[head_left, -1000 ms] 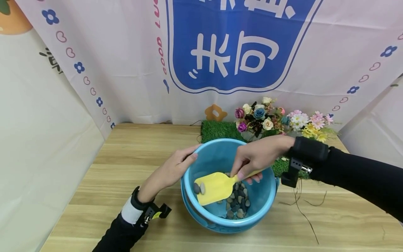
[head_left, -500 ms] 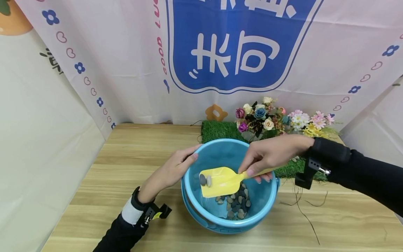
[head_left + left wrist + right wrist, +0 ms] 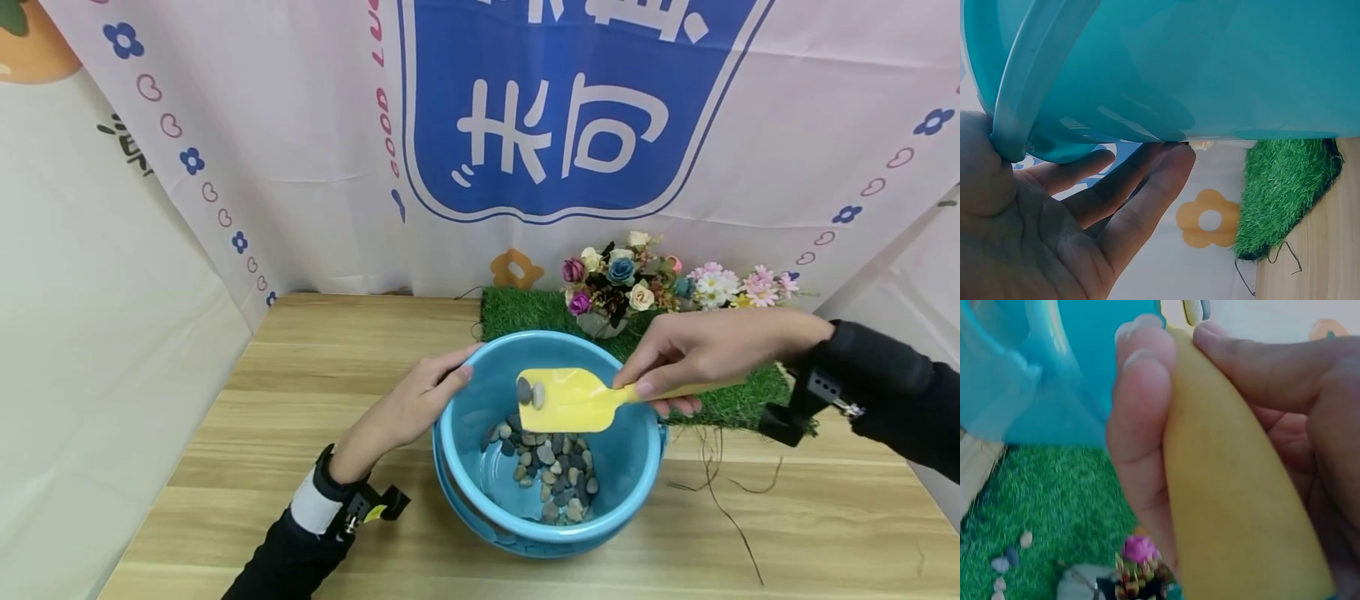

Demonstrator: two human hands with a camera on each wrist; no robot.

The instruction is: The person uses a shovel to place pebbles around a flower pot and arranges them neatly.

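Note:
A light blue bucket (image 3: 555,532) stands on the table, with a heap of grey and tan pebbles (image 3: 562,468) on its floor. My left hand (image 3: 405,404) holds the bucket's left rim; the left wrist view shows the thumb at the rim and the fingers (image 3: 1147,200) along the outer wall (image 3: 1229,69). Above the bucket's right half, my right hand (image 3: 693,354) grips a yellow toy shovel by its handle (image 3: 1222,462). On the shovel's blade (image 3: 577,410), near the tip, lie a dark pebble (image 3: 524,391) and a pale pebble (image 3: 538,395).
Green artificial turf (image 3: 521,310) lies behind and right of the bucket, with a few pebbles (image 3: 1000,564) on it. Artificial flowers (image 3: 618,279) stand at the back. Thin dark strands (image 3: 723,517) lie on the wooden table (image 3: 322,350). A printed cloth (image 3: 322,167) hangs behind.
My right hand has moved right and away from me, taking the shovel from the bucket's left side toward its right rim. The two pebbles stay on the blade. My left hand has not moved.

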